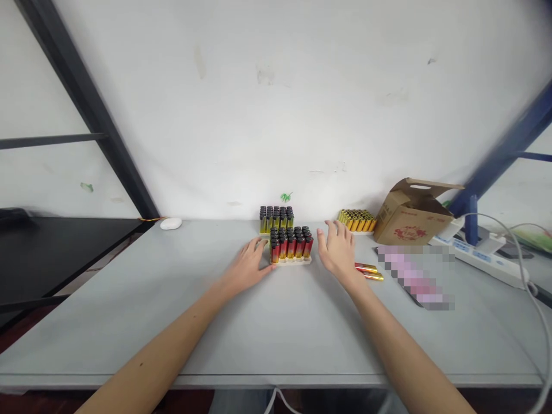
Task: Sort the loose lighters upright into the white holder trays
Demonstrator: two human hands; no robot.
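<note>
A block of red-and-gold batteries with black tops (291,246) stands upright in rows on a pale tray (297,261) in the middle of the table. On its left side lies my left hand (246,265), fingers apart, the thumb tip at or very near the tray's front left corner. My right hand (338,250) hovers off the right side, fingers spread and nothing in it. Beside that wrist lie loose red-and-gold batteries (371,276), partly hidden by the hand. Behind the block stands a group of black and yellow-green batteries (276,221).
Yellow batteries (357,220) stand in a tray near the wall, beside an open cardboard box (409,221). A phone-like slab (409,276), blurred out, lies right, near a white power strip (487,261) with cables. A white rounded case (171,223) sits far left.
</note>
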